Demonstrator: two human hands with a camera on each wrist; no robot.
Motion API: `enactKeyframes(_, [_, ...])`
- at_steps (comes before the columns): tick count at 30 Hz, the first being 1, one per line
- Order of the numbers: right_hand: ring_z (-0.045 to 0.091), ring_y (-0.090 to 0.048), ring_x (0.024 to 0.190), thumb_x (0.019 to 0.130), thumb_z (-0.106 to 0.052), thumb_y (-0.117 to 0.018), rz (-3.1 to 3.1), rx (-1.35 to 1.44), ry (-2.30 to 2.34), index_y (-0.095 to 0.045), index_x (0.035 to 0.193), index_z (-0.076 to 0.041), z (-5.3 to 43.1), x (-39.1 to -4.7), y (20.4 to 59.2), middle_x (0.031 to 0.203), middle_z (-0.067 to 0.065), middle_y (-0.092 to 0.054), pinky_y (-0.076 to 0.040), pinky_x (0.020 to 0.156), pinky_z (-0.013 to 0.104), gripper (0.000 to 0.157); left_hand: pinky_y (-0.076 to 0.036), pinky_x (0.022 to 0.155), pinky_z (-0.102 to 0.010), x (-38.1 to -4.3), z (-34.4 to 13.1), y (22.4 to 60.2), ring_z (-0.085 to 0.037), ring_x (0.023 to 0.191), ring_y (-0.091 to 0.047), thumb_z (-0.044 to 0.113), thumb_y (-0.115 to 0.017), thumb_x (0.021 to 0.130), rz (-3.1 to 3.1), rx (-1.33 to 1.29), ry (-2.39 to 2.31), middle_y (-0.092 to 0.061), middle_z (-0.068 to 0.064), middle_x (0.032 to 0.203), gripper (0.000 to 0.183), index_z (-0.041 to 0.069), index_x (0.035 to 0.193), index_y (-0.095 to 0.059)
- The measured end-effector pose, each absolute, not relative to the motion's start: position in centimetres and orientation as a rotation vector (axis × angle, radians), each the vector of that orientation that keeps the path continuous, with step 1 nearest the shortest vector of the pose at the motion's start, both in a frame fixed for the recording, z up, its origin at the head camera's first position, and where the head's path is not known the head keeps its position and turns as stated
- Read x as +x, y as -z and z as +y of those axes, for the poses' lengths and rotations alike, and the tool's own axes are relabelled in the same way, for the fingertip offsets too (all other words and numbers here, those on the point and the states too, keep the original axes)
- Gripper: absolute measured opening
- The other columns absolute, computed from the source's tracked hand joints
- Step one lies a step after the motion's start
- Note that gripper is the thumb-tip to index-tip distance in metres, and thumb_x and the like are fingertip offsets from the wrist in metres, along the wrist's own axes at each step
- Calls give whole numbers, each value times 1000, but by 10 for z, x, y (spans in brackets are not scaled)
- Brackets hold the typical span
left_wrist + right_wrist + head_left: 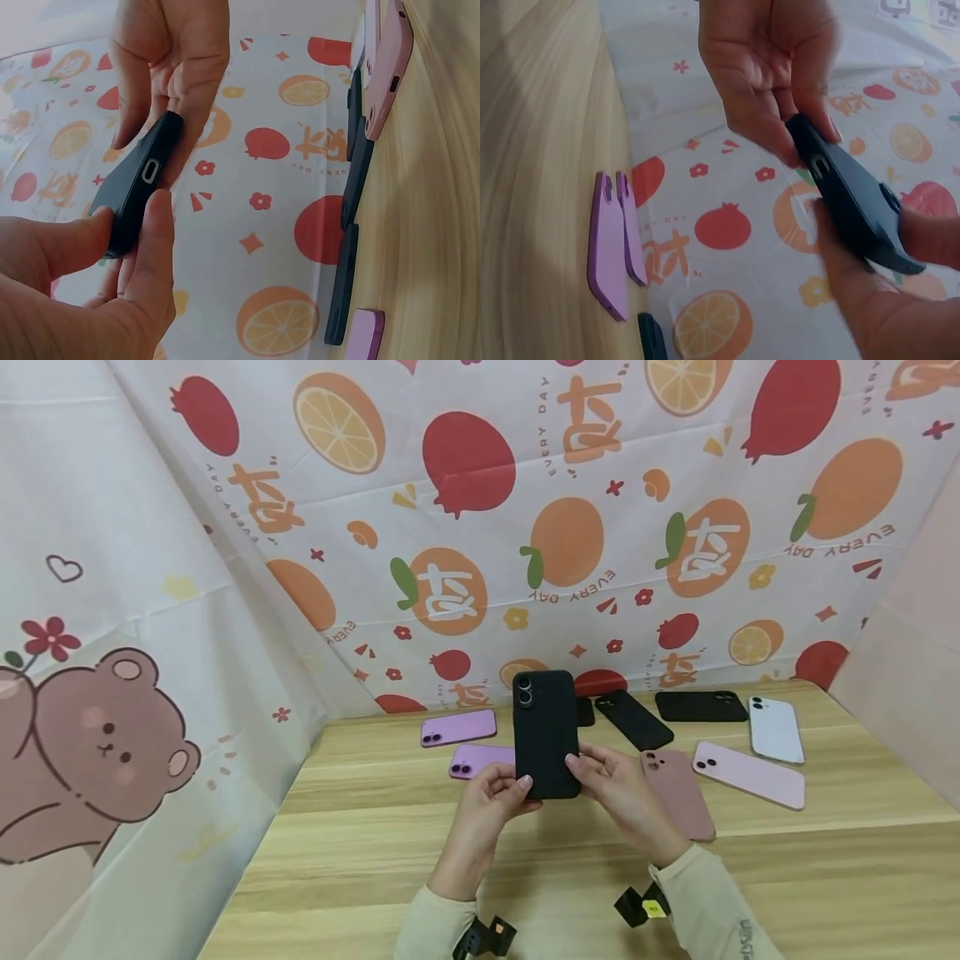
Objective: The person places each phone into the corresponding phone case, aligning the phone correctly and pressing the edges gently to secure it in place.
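A phone in a black case (547,735) is held upright above the table, its back with two round camera lenses showing in the head view. My left hand (491,797) pinches its lower left corner between thumb and fingers. On the opposite lower edge, my right hand (615,785) grips it with the thumb on the back. An oval port cutout shows in the bottom end of the black case (127,191) in the left wrist view. From the right wrist side, the left hand (769,67) is at one corner and the right hand (870,307) is along the other side.
Behind on the wooden table (360,835) lie two purple phones (459,728), several black cases (701,706), a dusty-pink case (678,793), a pale pink phone (750,774) and a white phone (776,729). A fruit-print cloth (495,552) hangs along the back edge.
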State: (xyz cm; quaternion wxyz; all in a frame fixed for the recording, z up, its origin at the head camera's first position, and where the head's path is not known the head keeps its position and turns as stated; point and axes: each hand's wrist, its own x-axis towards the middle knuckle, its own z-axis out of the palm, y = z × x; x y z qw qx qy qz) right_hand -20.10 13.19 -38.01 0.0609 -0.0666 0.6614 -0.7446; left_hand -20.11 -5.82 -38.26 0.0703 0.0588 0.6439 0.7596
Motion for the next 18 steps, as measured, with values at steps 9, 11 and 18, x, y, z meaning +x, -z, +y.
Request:
enactKeyframes(9, [16, -66, 100, 97, -14, -58, 1934, -397, 2152, -39, 134, 17, 134, -201, 380, 126, 29, -56, -50, 91, 39, 51, -55, 78, -30, -202, -60, 381, -13, 81, -64, 4, -60, 94, 1906, 162, -2358, -61, -9, 90, 23, -11, 110, -52])
enactKeyframes(11, [16, -66, 100, 97, -12, -58, 1939, -383, 2172, -38, 134, 17, 132, -200, 379, 127, 31, -55, -50, 89, 38, 51, -55, 78, -31, -203, -61, 381, -13, 82, -64, 4, -60, 94, 1903, 158, -2352, -62, -9, 90, 24, -11, 111, -52])
enactKeyframes(18, [18, -66, 100, 97, -9, -57, 1951, -333, 2206, -38, 135, 18, 128, -196, 376, 128, 33, -53, -51, 88, 39, 49, -54, 83, -33, -203, -65, 378, -15, 89, -63, 10, -58, 96, 1951, 193, -2276, -62, -15, 102, 34, -11, 122, -49])
